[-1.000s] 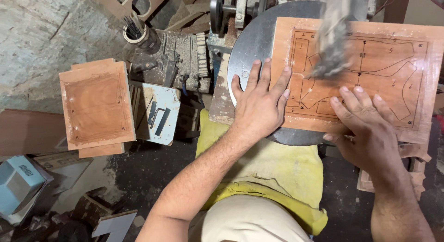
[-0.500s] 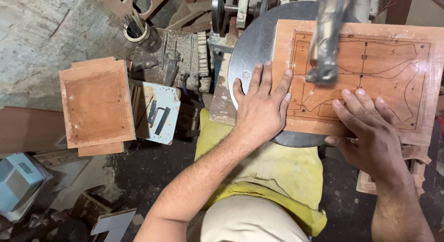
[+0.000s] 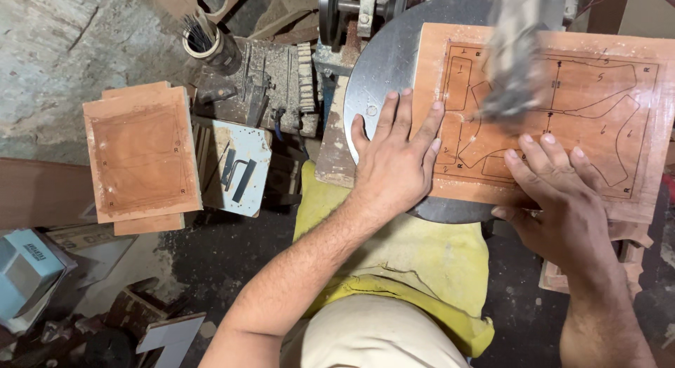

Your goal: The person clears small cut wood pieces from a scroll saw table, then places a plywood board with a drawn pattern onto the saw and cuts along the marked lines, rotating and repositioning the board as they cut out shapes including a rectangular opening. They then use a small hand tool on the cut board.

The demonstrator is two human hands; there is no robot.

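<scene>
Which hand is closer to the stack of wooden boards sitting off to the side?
The left hand. It rests on the near-left edge of the marked board on the round metal table, nearer the stack of boards. The right hand presses the same board farther away.

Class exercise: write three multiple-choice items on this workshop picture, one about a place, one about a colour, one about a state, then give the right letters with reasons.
1. Where does the marked wooden board lie?
A on the round metal table
B on the floor
C in a box

2. What colour is the cloth on the person's lap?
A red
B yellow
C black

3. How are the left hand and right hand?
A clenched in fists
B lifted clear
C flat, fingers spread

Answers: 1 A, the disc shows beneath its edge; 2 B, it is plainly yellow; 3 C, both palms press down.
</scene>
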